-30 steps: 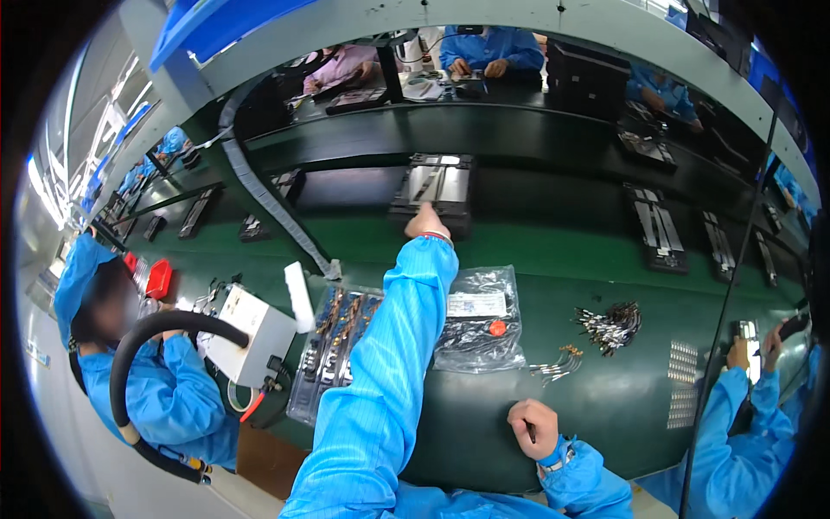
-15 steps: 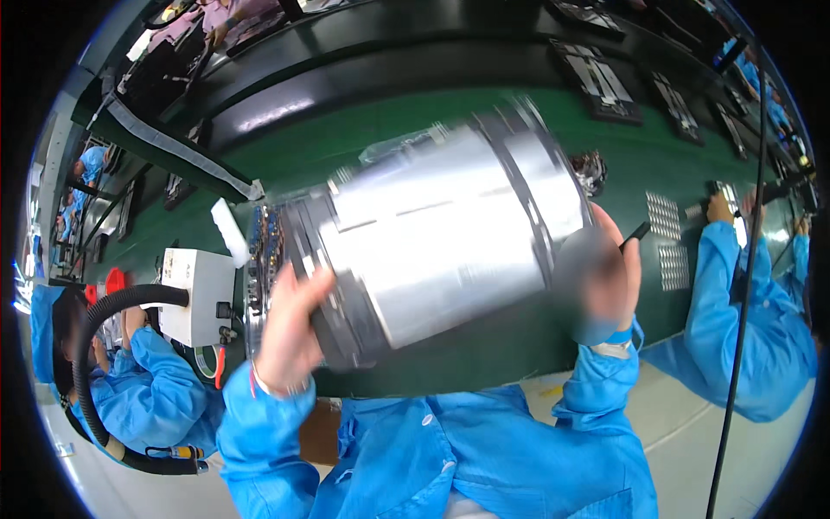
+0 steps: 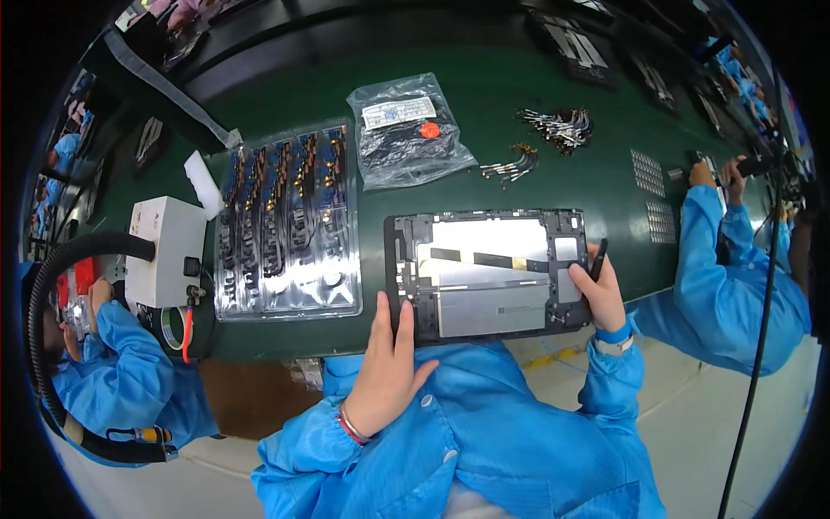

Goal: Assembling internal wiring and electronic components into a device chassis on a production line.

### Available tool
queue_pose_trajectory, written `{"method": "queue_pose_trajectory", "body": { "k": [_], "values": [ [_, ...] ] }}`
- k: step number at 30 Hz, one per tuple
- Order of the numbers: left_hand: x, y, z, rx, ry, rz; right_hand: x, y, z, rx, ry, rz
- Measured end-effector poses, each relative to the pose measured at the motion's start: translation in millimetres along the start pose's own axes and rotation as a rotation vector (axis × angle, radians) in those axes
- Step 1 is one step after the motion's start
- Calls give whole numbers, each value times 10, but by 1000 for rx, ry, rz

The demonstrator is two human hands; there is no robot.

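An opened tablet (image 3: 493, 310) lies at the table's front edge, its inside facing up. A silver-grey battery, metal shielding and a dark ribbon strip show within its black frame. My left hand (image 3: 386, 377) is open, fingers stretched, with the fingertips at the tablet's lower left corner. My right hand (image 3: 603, 292) grips the tablet's right edge, thumb on the face. A slim black pen-like tool (image 3: 600, 259) sticks up from between its fingers; its kind is not clear.
Left of the tablet lies a clear plastic tray (image 3: 353, 259) of ribbon cables. Behind are a clear bag (image 3: 406, 164) and loose cable pieces (image 3: 562, 130). A white box (image 3: 164, 251) with a black hose (image 3: 65, 259) stands left. Co-workers in blue sit at both sides.
The tablet was raised and tilted, blurred, between both hands; now it is down on the table, inside up. My left hand has loosened its grip. The tray and bag have come into full view.
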State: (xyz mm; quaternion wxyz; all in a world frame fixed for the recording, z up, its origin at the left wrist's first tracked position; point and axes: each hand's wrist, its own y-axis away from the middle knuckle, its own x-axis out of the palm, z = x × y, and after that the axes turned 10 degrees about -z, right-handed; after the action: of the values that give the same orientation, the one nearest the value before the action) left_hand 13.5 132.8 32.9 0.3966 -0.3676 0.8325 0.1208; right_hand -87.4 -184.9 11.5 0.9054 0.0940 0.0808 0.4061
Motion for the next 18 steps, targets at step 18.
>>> {"method": "queue_pose_trajectory", "body": {
  "k": [18],
  "values": [
    [-197, -1174, 85, 181, -388, -291, 1339, -386, 955, -195, 122, 310]
  ]
}}
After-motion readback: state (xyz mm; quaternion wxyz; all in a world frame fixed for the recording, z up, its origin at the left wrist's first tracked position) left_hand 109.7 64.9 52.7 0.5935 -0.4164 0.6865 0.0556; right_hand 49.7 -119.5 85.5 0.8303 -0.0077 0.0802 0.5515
